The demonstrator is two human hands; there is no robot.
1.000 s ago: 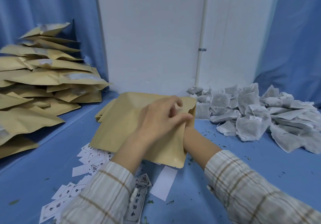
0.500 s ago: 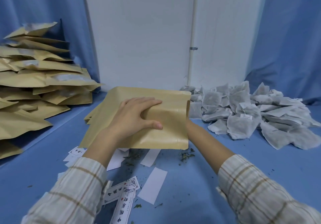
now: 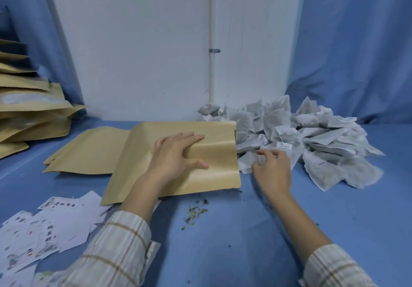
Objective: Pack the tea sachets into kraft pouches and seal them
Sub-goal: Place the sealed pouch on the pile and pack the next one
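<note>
Even, soft overhead light, moderately bright, cool blue cast off the curtains [image 3: 356, 41] and table [image 3: 223, 242]. Shadows weak, just a thin one under the pouch [image 3: 156, 164]. No glare. Right hand [image 3: 273, 170] smeared with motion blur, left hand [image 3: 176, 155] sharper. Overall soft, compressed detail; print on the paper slips [image 3: 44, 226] unreadable. Wide-angle bending at the edges, left pouch stack [image 3: 29, 113] blurred and stretched

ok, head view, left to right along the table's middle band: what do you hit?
Stack of kraft pouches → flat empty pouches → held kraft pouch with the left hand on it → right hand → tea sachet pile.
</note>
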